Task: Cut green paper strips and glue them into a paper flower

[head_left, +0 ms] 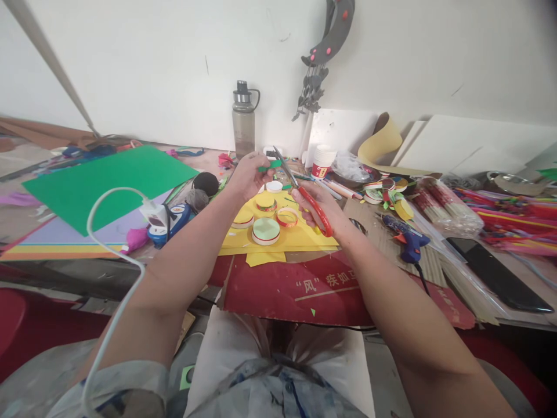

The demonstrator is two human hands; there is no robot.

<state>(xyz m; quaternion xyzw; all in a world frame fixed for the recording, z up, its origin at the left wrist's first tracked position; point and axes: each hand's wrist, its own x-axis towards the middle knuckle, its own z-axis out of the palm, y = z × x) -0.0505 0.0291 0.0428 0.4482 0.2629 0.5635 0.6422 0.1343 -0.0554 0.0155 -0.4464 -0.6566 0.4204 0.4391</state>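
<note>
My left hand pinches a small green piece, raised above the worktop. My right hand is closed around a pair of scissors with red handles. Their blades point up and away, close to the green piece; whether they touch it I cannot tell. Below both hands lie yellow sheets. On them stand a round piece with a pale green top, a yellow-topped round piece, a red-patterned ring and a white disc.
A large green sheet lies at left beside a blue device with a white cable. At the back stand a bottle and paper cups. To the right are a glue gun and a black phone.
</note>
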